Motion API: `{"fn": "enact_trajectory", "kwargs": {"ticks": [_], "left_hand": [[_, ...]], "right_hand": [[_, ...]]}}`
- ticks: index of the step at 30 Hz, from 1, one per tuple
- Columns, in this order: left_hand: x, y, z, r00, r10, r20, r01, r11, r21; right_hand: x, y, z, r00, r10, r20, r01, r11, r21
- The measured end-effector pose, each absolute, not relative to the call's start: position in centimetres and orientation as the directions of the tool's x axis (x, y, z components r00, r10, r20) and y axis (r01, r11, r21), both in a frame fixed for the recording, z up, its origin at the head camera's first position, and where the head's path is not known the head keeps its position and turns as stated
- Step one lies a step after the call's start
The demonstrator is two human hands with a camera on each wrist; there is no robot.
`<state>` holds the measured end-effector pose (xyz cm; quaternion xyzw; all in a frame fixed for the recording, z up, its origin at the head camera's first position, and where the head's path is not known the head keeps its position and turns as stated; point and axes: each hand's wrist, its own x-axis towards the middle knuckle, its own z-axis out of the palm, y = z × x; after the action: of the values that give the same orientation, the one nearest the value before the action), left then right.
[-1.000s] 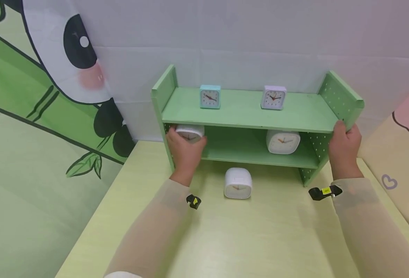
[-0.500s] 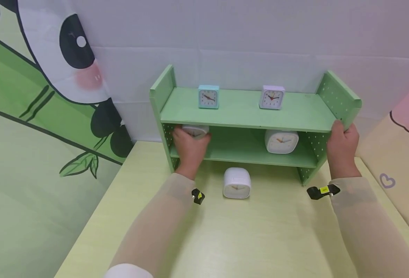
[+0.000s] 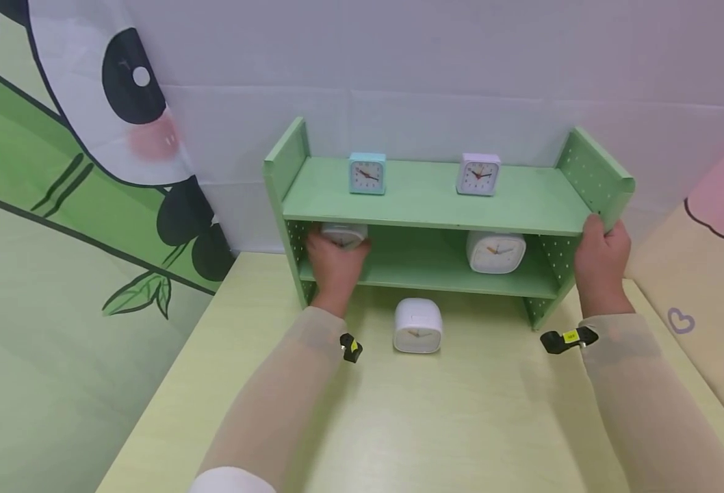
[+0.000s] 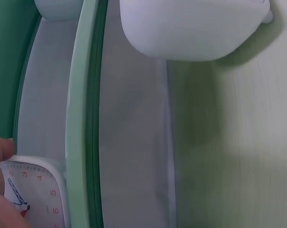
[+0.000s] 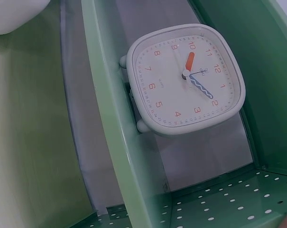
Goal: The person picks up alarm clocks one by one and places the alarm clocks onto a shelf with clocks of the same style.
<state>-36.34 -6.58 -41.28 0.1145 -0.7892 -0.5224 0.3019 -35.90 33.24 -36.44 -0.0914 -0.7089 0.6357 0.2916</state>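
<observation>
My left hand [image 3: 337, 267] holds a white alarm clock [image 3: 345, 235] at the left end of the green shelf's [image 3: 423, 205] lower board, thumb and fingers on opposite sides. Its dial [image 4: 32, 194] shows partly in the left wrist view. At the other end, my right hand [image 3: 602, 263] grips the front edge of the right side panel, just below the upper board. A second white alarm clock [image 5: 186, 80] stands on the right part of the lower board, its dial facing out. On the table in front sits another white clock [image 3: 418, 327], touched by neither hand.
A small blue clock [image 3: 367, 174] and a small purple clock [image 3: 479, 174] stand on the upper board, between raised side panels. The pale yellow table [image 3: 436, 424] extends toward me. Behind the shelf rises a wall covering [image 3: 448, 61] with cartoon prints at left.
My left hand has shifted slightly right and deeper into the shelf with the white clock, then stayed nearly still. The right hand keeps its grip on the side panel.
</observation>
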Motion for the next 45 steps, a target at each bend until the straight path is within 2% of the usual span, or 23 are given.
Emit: {"fn": "enact_trajectory", "kwargs": {"ticks": [8, 24, 32, 38, 45], "left_hand": [[-36.8, -6.4, -41.0, -0.814, -0.473, 0.337, 0.106, 0.449, 0.887], [-37.2, -6.0, -41.2, -0.793, -0.503, 0.344, 0.095, 0.456, 0.885], [-37.1, -6.0, -41.3, -0.786, -0.507, 0.353, 0.078, 0.485, 0.871], [-36.1, -6.6, -40.4, -0.778, -0.466, 0.421, 0.131, 0.534, 0.835], [-34.7, -6.9, -38.9, -0.802, -0.428, 0.417, 0.16, 0.518, 0.84]], "right_hand": [[-35.9, 33.4, -36.4, -0.808, 0.504, 0.307, -0.256, 0.169, -0.952], [-36.0, 33.1, -36.4, -0.805, 0.509, 0.305, -0.28, 0.127, -0.951], [-35.9, 33.2, -36.5, -0.822, 0.494, 0.283, -0.263, 0.111, -0.958], [-36.0, 33.2, -36.6, -0.804, 0.52, 0.289, -0.243, 0.156, -0.957], [-36.0, 33.1, -36.5, -0.797, 0.521, 0.304, -0.254, 0.167, -0.953]]}}
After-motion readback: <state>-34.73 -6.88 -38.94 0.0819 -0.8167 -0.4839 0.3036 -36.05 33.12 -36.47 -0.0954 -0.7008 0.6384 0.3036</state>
